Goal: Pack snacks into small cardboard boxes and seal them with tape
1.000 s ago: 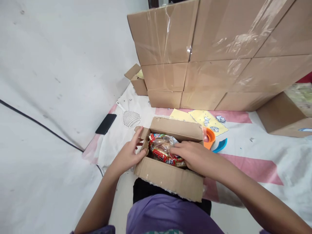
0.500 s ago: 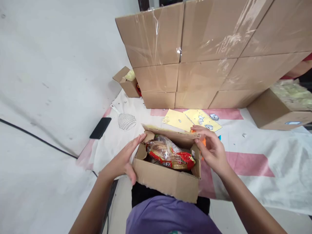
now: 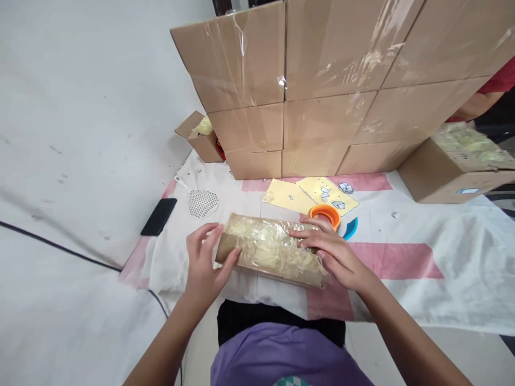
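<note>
A small cardboard box [image 3: 273,249] lies in front of me on the cloth, its top flaps folded down and covered with crinkled clear tape. My left hand [image 3: 207,262] grips the box's left end, thumb over the top edge and fingers at the far corner. Across the right part of the lid rests my right hand [image 3: 328,249], fingers stretched out over the tape. The packaged food seen inside earlier is hidden by the flaps. Just behind the right hand sit an orange tape ring [image 3: 325,214] and a blue curved piece [image 3: 351,229].
Stacked, taped cartons [image 3: 314,123] form a wall at the back. An open box [image 3: 201,139] stands back left, a taped box [image 3: 446,166] back right. A white slotted swatter-like tool [image 3: 203,203], a black phone [image 3: 159,217] and yellow paper [image 3: 289,195] lie around. Another person's arm [image 3: 475,106] shows far right.
The box's flaps have gone from open to folded shut, covering the package. My right hand moved from the rim onto the lid; the left thumb came over the top edge.
</note>
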A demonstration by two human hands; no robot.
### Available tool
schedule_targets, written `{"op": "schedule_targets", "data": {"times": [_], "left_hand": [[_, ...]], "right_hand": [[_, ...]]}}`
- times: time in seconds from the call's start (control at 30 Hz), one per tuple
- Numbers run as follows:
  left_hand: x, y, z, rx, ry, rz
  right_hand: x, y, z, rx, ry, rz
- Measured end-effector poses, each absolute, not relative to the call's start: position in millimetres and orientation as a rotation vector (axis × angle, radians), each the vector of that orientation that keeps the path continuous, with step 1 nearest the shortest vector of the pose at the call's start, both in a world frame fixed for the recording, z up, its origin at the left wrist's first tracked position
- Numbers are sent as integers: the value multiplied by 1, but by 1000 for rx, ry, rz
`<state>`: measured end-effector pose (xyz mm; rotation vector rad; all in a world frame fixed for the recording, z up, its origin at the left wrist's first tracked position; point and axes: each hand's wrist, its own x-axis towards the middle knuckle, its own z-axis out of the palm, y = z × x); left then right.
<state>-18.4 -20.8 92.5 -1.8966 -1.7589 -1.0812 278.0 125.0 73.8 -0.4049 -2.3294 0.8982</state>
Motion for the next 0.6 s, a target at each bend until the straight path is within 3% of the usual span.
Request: {"op": "schedule_targets", "data": {"times": [0.2, 0.43, 0.6], "left_hand": [[5, -18, 93, -2448, -1609, -599], [14, -19, 85, -2331, -1641, -443], [14, -8, 90, -2281, -1765, -409]], "right_hand": [[286, 126, 67, -957, -1837, 671], [254, 171, 79, -1601, -2579, 652], [245, 188, 74, -1817, -2690, 558]]}}
